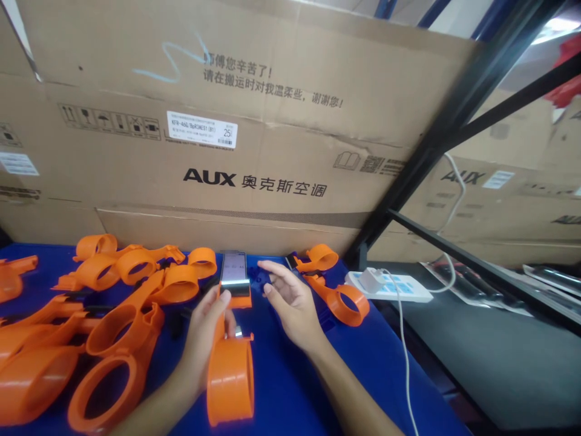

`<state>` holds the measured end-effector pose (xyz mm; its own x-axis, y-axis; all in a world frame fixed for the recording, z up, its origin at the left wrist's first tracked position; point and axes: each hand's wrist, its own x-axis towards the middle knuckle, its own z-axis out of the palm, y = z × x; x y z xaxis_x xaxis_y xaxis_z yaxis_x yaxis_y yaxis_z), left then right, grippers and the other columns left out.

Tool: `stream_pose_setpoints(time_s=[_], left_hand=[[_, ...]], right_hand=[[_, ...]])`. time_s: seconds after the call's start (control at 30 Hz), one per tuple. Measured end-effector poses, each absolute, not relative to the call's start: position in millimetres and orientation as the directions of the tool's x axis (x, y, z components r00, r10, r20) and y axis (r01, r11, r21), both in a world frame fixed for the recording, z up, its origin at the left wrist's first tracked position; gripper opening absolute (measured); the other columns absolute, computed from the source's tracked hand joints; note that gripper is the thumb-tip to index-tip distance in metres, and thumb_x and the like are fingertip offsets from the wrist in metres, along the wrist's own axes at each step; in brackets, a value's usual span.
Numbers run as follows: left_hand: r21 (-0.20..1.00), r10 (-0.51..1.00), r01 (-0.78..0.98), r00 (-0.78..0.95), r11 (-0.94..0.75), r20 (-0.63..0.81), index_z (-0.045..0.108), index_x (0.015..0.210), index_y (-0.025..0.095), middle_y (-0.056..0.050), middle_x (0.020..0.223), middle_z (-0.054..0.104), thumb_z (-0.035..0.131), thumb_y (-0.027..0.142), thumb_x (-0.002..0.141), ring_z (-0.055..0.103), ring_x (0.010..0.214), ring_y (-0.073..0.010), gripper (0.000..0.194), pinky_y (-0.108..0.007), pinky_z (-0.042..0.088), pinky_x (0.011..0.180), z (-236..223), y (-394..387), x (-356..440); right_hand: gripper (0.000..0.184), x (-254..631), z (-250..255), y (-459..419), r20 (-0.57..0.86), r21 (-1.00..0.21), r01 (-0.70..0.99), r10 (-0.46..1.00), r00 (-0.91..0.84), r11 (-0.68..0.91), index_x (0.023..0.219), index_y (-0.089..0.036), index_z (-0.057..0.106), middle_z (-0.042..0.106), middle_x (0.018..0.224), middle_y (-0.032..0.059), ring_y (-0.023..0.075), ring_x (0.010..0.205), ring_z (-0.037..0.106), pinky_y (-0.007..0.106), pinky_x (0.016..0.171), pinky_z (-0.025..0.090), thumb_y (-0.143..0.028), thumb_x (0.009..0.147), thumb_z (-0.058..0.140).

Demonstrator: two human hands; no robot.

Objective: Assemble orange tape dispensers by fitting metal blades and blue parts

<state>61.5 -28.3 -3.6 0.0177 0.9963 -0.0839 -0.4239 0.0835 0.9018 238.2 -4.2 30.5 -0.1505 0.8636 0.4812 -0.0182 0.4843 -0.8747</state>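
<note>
My left hand [209,324] is closed around the neck of an orange tape dispenser [230,378], its wide ring hanging toward me and a dark strip across its far end. To its right, my right hand [293,306] has thumb and index finger apart, with nothing visible between them. Close to those fingertips lie small dark blue parts [259,277]; I cannot tell whether the fingers touch them. Just beyond the held dispenser is a phone [234,266] with a lit screen.
Several orange tape dispensers [109,330] are piled on the blue tabletop [290,387] at left. Two more dispensers [347,304] lie at right, near a white power strip [393,286] with a cable. A large cardboard box [254,151] stands behind, beside a black metal frame [408,169].
</note>
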Motion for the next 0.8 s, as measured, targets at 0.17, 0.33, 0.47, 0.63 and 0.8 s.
stream_pose_setpoints(time_s=[0.17,0.33,0.47,0.63,0.8], left_hand=[[0.898,0.995,-0.432,-0.009,0.082,-0.095,0.061,0.094,0.021,0.005,0.045,0.055,0.069,0.058,0.086,0.044,0.039,-0.0099,0.039,-0.018,0.035,0.042,-0.8,-30.7,64.2],[0.849,0.991,-0.518,-0.018,0.104,-0.132,0.062,0.110,0.020,0.004,0.052,0.060,0.076,0.054,0.083,0.052,0.045,-0.0103,0.045,-0.018,0.040,0.048,7.0,-38.7,70.3],[0.842,0.993,-0.529,-0.001,0.102,-0.120,0.061,0.117,0.020,0.004,0.054,0.060,0.081,0.041,0.080,0.053,0.048,-0.0117,0.046,-0.021,0.044,0.050,7.4,-40.6,70.6],[0.865,0.998,-0.501,-0.023,0.040,-0.059,0.059,0.122,0.021,0.003,0.062,0.064,0.080,0.036,0.081,0.057,0.050,-0.0133,0.049,-0.024,0.048,0.052,4.4,-39.4,68.5],[0.880,1.000,-0.475,-0.006,-0.009,0.007,0.056,0.124,0.025,0.002,0.072,0.068,0.076,0.031,0.084,0.061,0.052,-0.0142,0.045,-0.028,0.051,0.057,-0.6,-37.5,69.4]], right_hand=[[0.048,232.8,24.7,-1.7,0.450,-0.891,-0.065,0.893,-0.018,0.448,0.134,-0.026,0.057,0.066,0.111,0.0070,0.0188,0.099,0.066,0.034,0.089,0.058,-0.032,0.090,0.074],[0.025,230.5,21.7,-4.5,0.444,-0.896,-0.009,0.896,0.021,0.444,0.107,-0.023,0.066,0.067,0.098,0.0052,0.0196,0.090,0.067,0.034,0.082,0.059,-0.031,0.087,0.077],[0.015,228.8,23.8,-10.8,0.527,-0.837,0.172,0.850,0.003,0.519,0.094,-0.021,0.066,0.066,0.091,0.0043,0.0189,0.084,0.065,0.032,0.078,0.058,-0.029,0.087,0.077],[0.011,228.3,25.0,-14.2,0.600,-0.769,0.239,0.798,-0.051,0.593,0.088,-0.021,0.066,0.067,0.092,0.0042,0.0160,0.074,0.063,0.030,0.069,0.055,-0.024,0.088,0.076],[0.010,227.3,20.6,-13.8,0.639,-0.742,0.203,0.766,-0.072,0.638,0.086,-0.021,0.066,0.067,0.095,0.0055,0.0181,0.082,0.066,0.031,0.072,0.056,-0.019,0.088,0.076]])
